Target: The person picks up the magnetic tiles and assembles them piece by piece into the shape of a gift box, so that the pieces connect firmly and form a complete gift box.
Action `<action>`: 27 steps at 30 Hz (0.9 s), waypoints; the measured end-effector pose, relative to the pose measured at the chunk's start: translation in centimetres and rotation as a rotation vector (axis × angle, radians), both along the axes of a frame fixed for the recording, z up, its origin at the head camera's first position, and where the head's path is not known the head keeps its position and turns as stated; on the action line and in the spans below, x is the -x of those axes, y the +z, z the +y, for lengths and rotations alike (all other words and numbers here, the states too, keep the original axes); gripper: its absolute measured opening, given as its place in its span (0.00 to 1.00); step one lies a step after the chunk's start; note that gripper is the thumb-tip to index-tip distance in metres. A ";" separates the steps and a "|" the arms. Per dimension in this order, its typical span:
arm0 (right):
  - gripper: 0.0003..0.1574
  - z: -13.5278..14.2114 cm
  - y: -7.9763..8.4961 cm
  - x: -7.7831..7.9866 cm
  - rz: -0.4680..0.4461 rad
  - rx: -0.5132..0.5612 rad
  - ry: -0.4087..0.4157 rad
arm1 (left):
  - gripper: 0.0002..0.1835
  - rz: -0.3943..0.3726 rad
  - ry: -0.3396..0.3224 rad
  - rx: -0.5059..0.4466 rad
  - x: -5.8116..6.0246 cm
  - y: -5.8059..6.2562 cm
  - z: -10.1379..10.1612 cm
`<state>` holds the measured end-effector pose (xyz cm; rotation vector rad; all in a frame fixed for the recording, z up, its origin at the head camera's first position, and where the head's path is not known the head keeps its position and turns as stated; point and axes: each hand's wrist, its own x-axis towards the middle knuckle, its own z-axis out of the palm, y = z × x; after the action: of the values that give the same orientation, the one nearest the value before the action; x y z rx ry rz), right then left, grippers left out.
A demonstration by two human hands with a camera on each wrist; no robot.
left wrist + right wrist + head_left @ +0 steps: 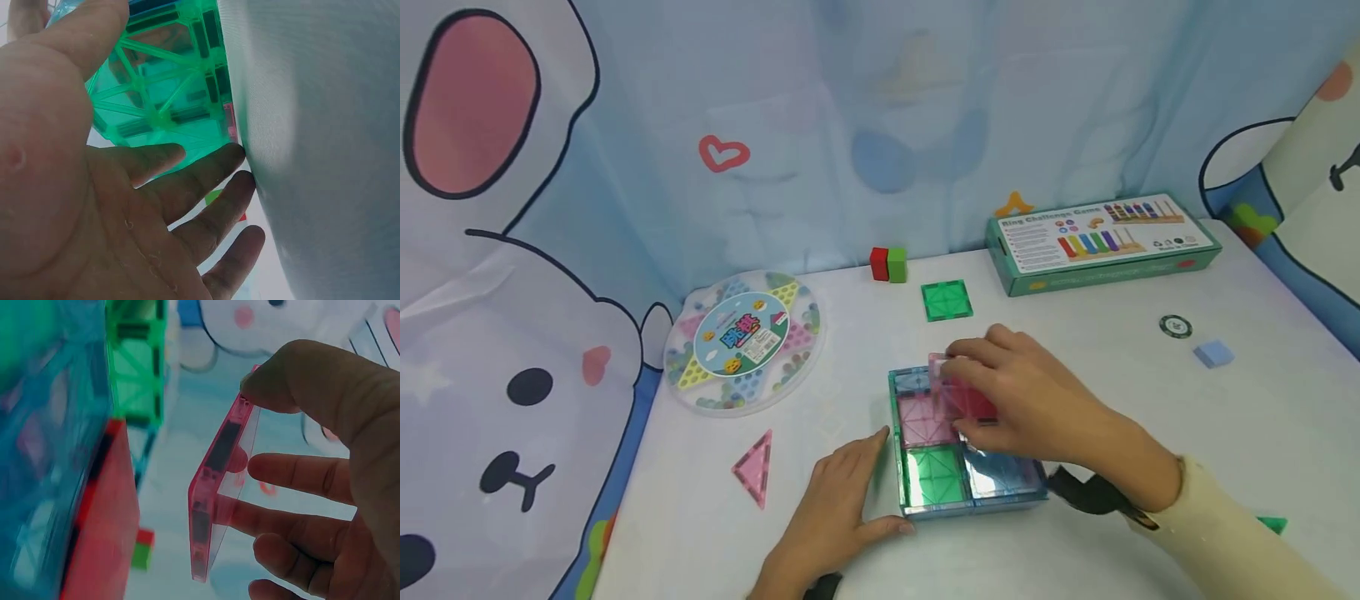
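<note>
A low box built of translucent magnetic tiles stands on the white table, with a green tile [935,477], a pink tile [925,419] and a blue tile [1003,472] showing on top. Above its far right part, my right hand [1026,396] pinches a separate pink magnetic tile [215,459] between thumb and fingers. The right wrist view has this tile tilted, apart from a red tile [107,525] on the box. Beside the box's left side is my left hand [842,500], fingers extended. A green side tile [156,81] lies close to that palm in the left wrist view.
A pink triangular tile [755,469] and a round marble-game box [808,333] lie to the left. Behind are red and green blocks [897,265], a green square tile [947,300] and a Ring Challenge Game box [1022,282]. A chip [1176,326] and blue block [1213,354] lie right.
</note>
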<state>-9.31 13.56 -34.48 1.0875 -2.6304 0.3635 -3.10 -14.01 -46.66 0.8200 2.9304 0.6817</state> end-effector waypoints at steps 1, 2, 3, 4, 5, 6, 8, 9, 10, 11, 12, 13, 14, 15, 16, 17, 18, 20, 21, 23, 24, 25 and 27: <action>0.35 -0.9 0.0 0.5 0.001 -0.028 0.032 | 0.58 -0.006 0.001 0.003 0.0 0.0 0.0; 0.34 -1.7 -0.2 0.9 -0.002 -0.056 0.053 | 0.58 -0.011 0.001 0.005 0.0 0.0 -0.1; 0.34 -2.4 -0.4 1.2 -0.011 -0.083 0.064 | 0.58 -0.015 0.003 0.005 0.1 0.0 -0.1; 0.34 -3.0 -0.7 1.6 -0.021 -0.112 0.070 | 0.58 -0.019 0.006 0.006 0.1 -0.1 -0.1; 0.33 -3.5 -1.0 1.9 -0.030 -0.143 0.073 | 0.58 -0.023 0.008 0.009 0.1 -0.1 -0.1; 0.33 -3.9 -1.3 2.1 -0.041 -0.176 0.072 | 0.58 -0.029 0.011 0.012 0.1 -0.1 -0.1; 0.34 -4.4 -1.8 2.3 -0.066 -0.220 0.071 | 0.58 -0.037 0.014 0.018 0.1 -0.2 -0.1; 0.35 -4.5 -2.1 2.4 -0.076 -0.233 0.072 | 0.58 -0.041 0.016 0.022 0.1 -0.2 0.0; 0.35 -4.6 -2.3 2.4 -0.084 -0.237 0.074 | 0.58 -0.044 0.018 0.027 0.1 -0.2 0.0; 0.35 -4.7 -2.4 2.5 -0.087 -0.237 0.076 | 0.58 -0.044 0.019 0.032 0.1 -0.1 0.0; 0.35 -4.7 -2.5 2.5 -0.090 -0.230 0.077 | 0.58 -0.040 0.020 0.037 0.1 -0.1 -0.1; 0.36 -4.7 -2.6 2.6 -0.091 -0.217 0.078 | 0.58 -0.035 0.020 0.042 0.1 0.0 0.0; 0.36 -4.7 -2.7 2.7 -0.092 -0.204 0.081 | 0.58 -0.030 0.021 0.046 0.1 0.0 0.0; 0.36 -4.6 -2.7 2.8 -0.093 -0.192 0.087 | 0.58 -0.024 0.022 0.052 0.1 0.1 0.0; 0.36 -4.6 -2.7 2.9 -0.100 -0.181 0.091 | 0.58 -0.018 0.022 0.056 0.1 0.1 -0.1; 0.37 -4.5 -2.6 3.0 -0.110 -0.174 0.093 | 0.58 -0.013 0.022 0.059 0.1 0.2 -0.1; 0.38 -4.4 -2.4 3.2 -0.128 -0.167 0.093 | 0.57 -0.012 0.023 0.061 0.1 0.2 -0.1; 0.40 -3.7 -1.9 3.9 -0.174 -0.148 0.082 | 0.57 -0.018 0.020 0.058 0.0 0.2 -0.1; 0.40 -3.2 -1.6 4.4 -0.206 -0.138 0.067 | 0.57 -0.021 0.018 0.057 0.0 0.2 -0.1; 0.40 -1.9 -1.1 6.1 -0.272 -0.112 0.015 | 0.57 -0.026 0.014 0.051 0.0 0.1 0.0; 0.39 -1.1 -1.0 7.1 -0.311 -0.099 -0.016 | 0.57 -0.027 0.012 0.050 0.0 0.1 0.0; 0.39 -0.2 -1.2 8.4 -0.346 -0.088 -0.042 | 0.57 -0.026 0.010 0.052 0.0 0.1 0.0; 0.39 1.4 -2.1 11.1 -0.421 -0.080 -0.091 | 0.57 -0.025 0.012 0.053 -0.1 0.0 0.0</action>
<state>-20.37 14.94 -36.53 0.9996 -3.0744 0.5202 -3.04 -14.06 -46.69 0.7846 2.9198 0.6070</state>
